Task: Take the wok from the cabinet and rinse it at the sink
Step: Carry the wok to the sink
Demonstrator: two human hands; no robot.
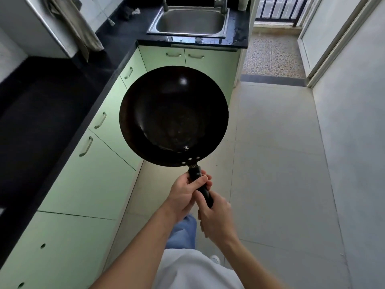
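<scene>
And there's the wok (174, 115), out in the open and held level over the floor beside the green cabinet doors (108, 170), well short of the sink (187, 35) at the far end of the black bench (116, 44). Two hands on this one: the left hand (188, 190) wraps the black handle (195, 174) up near the rivets, fingers (205, 179) curled tight round it, and the right hand (216, 220) grips the tail end behind. That double grip suggests real weight. It looks like dark, rigid steel, with the whole bowl hanging out front as a lever. The long handle is the only sensible hold; the rim is thin and bare. Once wet it may turn slippery, so the grip wants to be firm at the tap (165, 4).
</scene>
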